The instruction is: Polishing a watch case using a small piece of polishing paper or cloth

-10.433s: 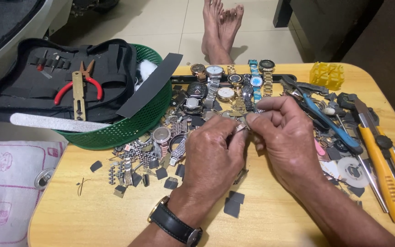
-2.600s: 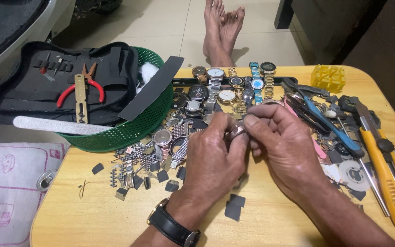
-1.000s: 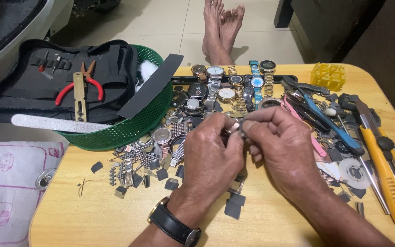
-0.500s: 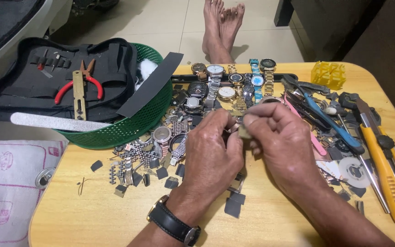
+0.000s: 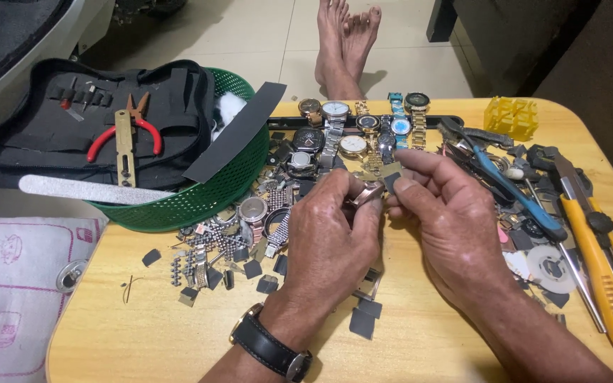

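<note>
Looking into the green basket [image 5: 200, 195], I see a black tool case [image 5: 79, 128] with red pliers [image 5: 140, 131]. Watches [image 5: 363, 131] crowd the table [image 5: 108, 333]. My left hand [image 5: 331, 237] pinches a rose-gold watch case [image 5: 367, 193], my right hand [image 5: 448, 213] a dark sandpaper scrap [image 5: 391, 181], now raised slightly.

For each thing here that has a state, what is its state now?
Left hand: pinching a copper-coloured watch part.
Right hand: pressing a small dark square against it.
Tool case: open, on the green basket.
Red-handled pliers: shut, in the case.
</note>
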